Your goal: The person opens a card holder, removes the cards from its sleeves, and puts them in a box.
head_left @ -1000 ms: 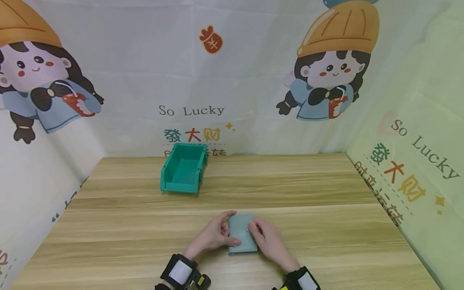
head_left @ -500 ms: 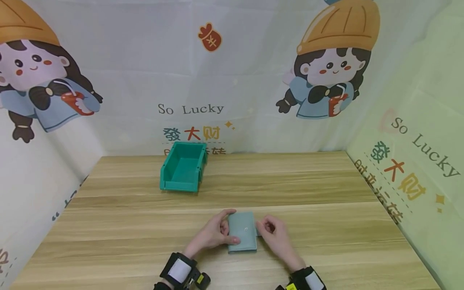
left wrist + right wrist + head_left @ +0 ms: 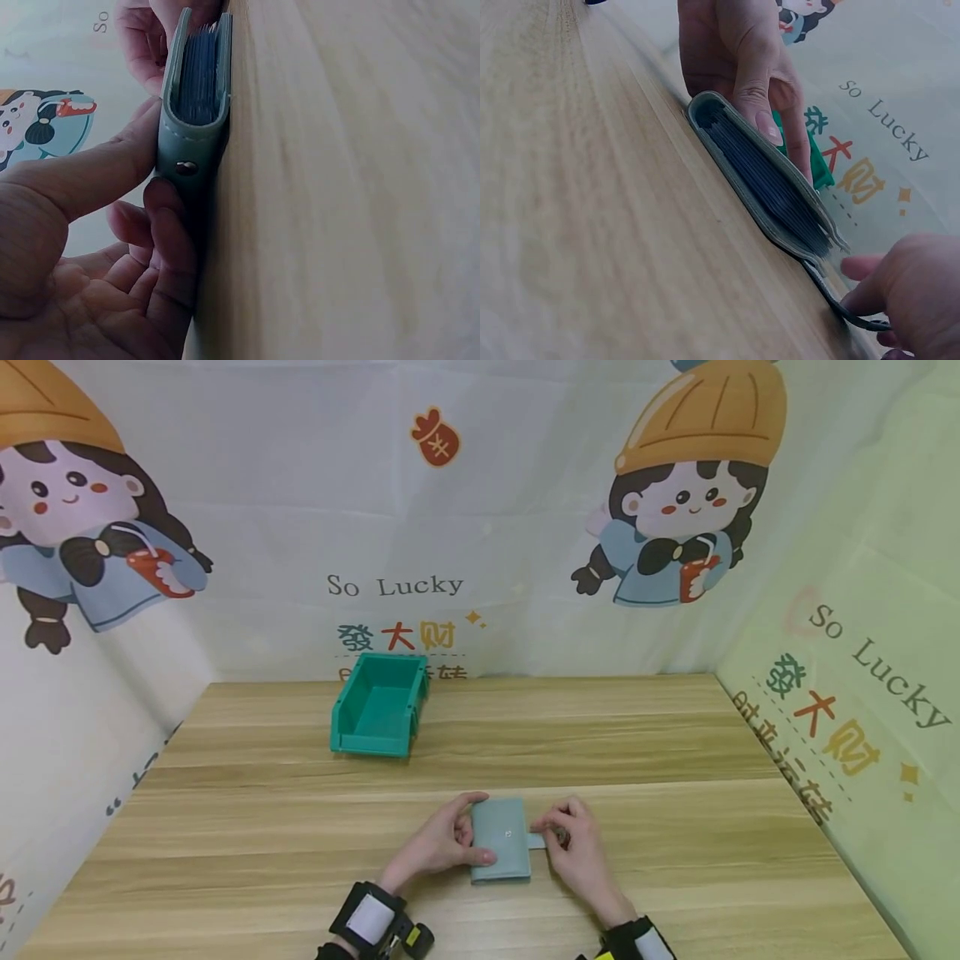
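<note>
A pale blue-green card holder [image 3: 500, 827] lies closed on the table, a small metal snap showing on its cover. My left hand [image 3: 435, 847] grips its spine side, thumb over the front cover. In the left wrist view a metal stud [image 3: 187, 168] shows on the spine, and dark sleeves [image 3: 198, 82] fill the inside. From the right edge a short strap [image 3: 536, 841] sticks out, unfastened. My right hand [image 3: 579, 856] pinches the strap's free end between thumb and fingers; the right wrist view shows the strap curving down from the back cover [image 3: 735, 180] to those fingers.
A green plastic bin [image 3: 378, 706] stands at the back of the wooden table [image 3: 637, 735], left of the middle. Printed cloth [image 3: 525, 527] hangs behind and along both sides. Each wrist wears a black strap with a camera.
My right hand has drawn away to the right from the card holder's cover, pulling the strap off the front and out past the edge. The left hand keeps its grip.
</note>
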{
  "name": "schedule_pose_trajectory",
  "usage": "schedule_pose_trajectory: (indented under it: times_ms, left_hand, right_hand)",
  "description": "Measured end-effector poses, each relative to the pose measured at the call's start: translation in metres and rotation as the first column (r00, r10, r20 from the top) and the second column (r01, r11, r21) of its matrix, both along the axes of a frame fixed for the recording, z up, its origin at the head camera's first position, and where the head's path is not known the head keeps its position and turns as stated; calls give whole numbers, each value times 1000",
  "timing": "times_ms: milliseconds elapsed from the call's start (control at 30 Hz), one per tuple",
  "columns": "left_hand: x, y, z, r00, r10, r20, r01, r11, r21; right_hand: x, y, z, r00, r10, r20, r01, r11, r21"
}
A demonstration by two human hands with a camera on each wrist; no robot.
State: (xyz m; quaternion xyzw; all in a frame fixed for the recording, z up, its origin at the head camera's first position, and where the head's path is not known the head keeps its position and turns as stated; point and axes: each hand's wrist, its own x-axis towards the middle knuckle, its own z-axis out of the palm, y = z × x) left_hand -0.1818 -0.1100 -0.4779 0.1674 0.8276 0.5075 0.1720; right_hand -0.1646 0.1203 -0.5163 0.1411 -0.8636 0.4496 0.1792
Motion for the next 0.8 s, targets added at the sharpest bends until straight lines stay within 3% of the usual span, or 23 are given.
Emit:
schedule_pose_trajectory:
  times_ms: [100,300,600,800]
  left_hand:
    - [0,1,-1,1000,-3,-3,3,1000,-9]
    - [0,2,-2,1000,-6,-5,5,1000,-15]
    - [2,7,0,999,27,-27,-27,999,-33]
    - [5,12,1,997,53,-47,-56,997,-61]
  right_hand:
    - [1,0,0,1000,17,10,-17,999,43]
    - [2,0,3,991,44,129,-50,998,43]
    - [1,1,1,992,86,91,-87,996,12]
    - [1,0,2,984,90,153,-93,996,10]
